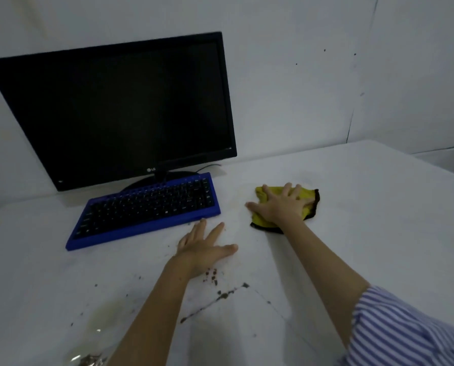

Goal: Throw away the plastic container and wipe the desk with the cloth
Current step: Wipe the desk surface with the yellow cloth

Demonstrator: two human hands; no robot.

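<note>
A yellow cloth [309,198] with a dark edge lies crumpled on the white desk [379,233], right of the keyboard. My right hand [278,207] presses flat on top of it, fingers spread. My left hand [204,247] rests flat on the desk with fingers apart, just in front of the keyboard's right corner, holding nothing. A clear plastic container [88,357] with brown bits inside shows at the bottom edge, partly hidden by my left forearm. Brown crumbs and smears [220,295] dot the desk near my left wrist.
A blue keyboard [144,210] with black keys sits in front of a dark monitor [115,112] at the back left, against a white wall. The desk's right edge runs at the far right.
</note>
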